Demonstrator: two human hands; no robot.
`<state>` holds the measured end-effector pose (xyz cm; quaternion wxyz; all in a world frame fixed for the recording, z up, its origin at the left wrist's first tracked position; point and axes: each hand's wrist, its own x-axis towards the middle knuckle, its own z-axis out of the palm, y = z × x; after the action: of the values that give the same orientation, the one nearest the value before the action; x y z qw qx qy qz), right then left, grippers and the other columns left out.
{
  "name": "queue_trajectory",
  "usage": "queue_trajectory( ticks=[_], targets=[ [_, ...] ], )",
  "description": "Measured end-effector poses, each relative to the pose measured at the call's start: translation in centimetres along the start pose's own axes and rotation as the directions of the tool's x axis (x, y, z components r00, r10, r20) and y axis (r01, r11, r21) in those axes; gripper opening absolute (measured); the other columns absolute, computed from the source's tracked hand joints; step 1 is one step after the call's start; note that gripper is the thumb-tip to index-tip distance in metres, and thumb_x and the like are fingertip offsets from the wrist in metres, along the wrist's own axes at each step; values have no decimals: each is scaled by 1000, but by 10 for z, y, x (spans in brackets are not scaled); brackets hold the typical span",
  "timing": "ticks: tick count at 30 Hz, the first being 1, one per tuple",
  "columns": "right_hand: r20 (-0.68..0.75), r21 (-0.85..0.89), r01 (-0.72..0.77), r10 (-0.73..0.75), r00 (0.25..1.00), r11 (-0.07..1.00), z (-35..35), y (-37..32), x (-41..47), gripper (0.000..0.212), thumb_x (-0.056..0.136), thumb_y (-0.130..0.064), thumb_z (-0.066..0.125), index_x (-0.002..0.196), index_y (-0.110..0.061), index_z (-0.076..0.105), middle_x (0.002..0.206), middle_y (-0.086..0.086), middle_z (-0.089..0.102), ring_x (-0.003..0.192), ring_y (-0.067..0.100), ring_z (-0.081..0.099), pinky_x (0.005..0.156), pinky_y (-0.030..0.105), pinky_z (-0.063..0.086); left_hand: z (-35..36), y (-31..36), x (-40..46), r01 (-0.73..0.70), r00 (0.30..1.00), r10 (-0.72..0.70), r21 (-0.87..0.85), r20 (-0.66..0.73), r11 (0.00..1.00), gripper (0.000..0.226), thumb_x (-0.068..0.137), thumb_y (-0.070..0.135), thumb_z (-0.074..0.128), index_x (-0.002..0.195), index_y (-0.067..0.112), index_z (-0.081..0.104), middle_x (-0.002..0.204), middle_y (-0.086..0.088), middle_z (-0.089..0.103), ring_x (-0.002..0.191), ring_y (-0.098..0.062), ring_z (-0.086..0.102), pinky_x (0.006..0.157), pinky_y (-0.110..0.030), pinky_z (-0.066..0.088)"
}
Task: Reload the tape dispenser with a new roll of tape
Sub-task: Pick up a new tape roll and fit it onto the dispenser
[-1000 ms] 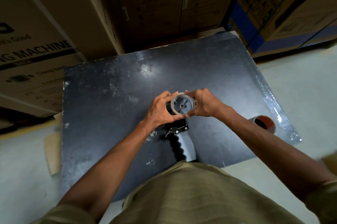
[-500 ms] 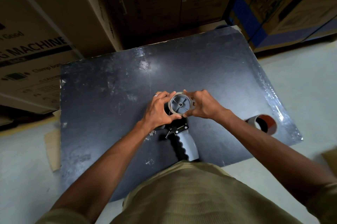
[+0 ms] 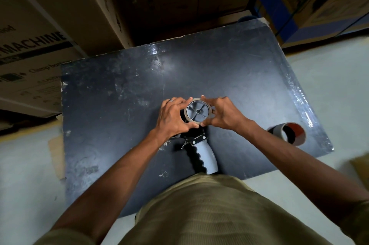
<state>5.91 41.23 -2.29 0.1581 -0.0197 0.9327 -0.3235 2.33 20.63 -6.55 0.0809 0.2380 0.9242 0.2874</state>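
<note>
On the dark worktop [image 3: 119, 105] one tape dispenser [image 3: 199, 137] is laid flat, its long axis running toward the person, the handle [image 3: 206, 157] nearest the body. At its far end one near-empty core [image 3: 198, 111] is pinched around the rim by the left hand [image 3: 172, 117] and right hand [image 3: 224, 115] from opposite sides, each grip clamped on it. One new roll [image 3: 287, 134] is seen well apart to the right, nearer the right hand.

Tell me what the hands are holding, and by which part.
Both the left hand and right hand grip the thin empty tape ring by its outer rim, around the tape dispenser's wheel.
</note>
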Motion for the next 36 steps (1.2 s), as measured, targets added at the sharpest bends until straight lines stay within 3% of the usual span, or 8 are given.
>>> queue_trajectory(
  ticks=[4, 10, 18, 27, 33, 36],
  targets=[
    [15, 0, -23, 23, 1000, 1000, 2, 2, 1, 100, 59, -31, 98, 144, -6, 53, 122, 13, 74, 111, 25, 71, 100, 36, 55, 2, 0, 1, 24, 1000, -24, -17, 1, 1000, 101, 42, 66, 81, 132, 22, 63, 111, 4, 68, 108, -19, 61, 102, -32, 35],
    [-2, 7, -24, 24, 1000, 1000, 4, 4, 2, 96, 60, -30, 97, 144, -8, 55, 118, 15, 75, 108, 27, 71, 98, 37, 55, 3, 2, 1, 95, 995, -93, -68, 34, 993, 102, 42, 57, 89, 134, 23, 61, 116, 4, 66, 114, -17, 58, 102, -18, 21],
    [41, 52, -110, 108, 993, 993, 10, 10, 4, 106, 59, -36, 97, 151, -17, 46, 121, 18, 70, 117, 31, 64, 100, 45, 55, 4, 4, 2, 113, 993, -112, -46, 36, 993, 103, 42, 59, 89, 134, 25, 61, 120, 4, 66, 116, -16, 58, 105, -21, 22],
    [53, 83, -134, 130, 990, 988, 17, 16, 5, 108, 57, -40, 96, 151, -22, 46, 120, 18, 66, 113, 30, 64, 99, 43, 55, 6, 4, 0, 102, 995, -101, -15, 26, 995, 103, 43, 62, 88, 135, 25, 60, 119, 6, 66, 117, -14, 58, 110, -27, 26],
    [73, 105, -136, 129, 989, 985, 16, 18, 3, 105, 61, -31, 97, 152, -20, 45, 121, 17, 61, 114, 30, 61, 103, 41, 53, 9, 7, -2, 96, 995, -96, 5, 7, 995, 102, 45, 60, 88, 135, 23, 60, 117, 6, 65, 114, -13, 59, 113, -31, 24],
    [72, 120, -169, 161, 984, 978, 18, 17, 5, 115, 50, -54, 92, 151, -31, 43, 121, 15, 58, 114, 29, 63, 100, 43, 56, 10, 6, -3, 86, 996, -86, 17, 3, 996, 102, 46, 61, 86, 136, 22, 58, 116, 6, 65, 113, -13, 60, 114, -32, 24]
  ],
)
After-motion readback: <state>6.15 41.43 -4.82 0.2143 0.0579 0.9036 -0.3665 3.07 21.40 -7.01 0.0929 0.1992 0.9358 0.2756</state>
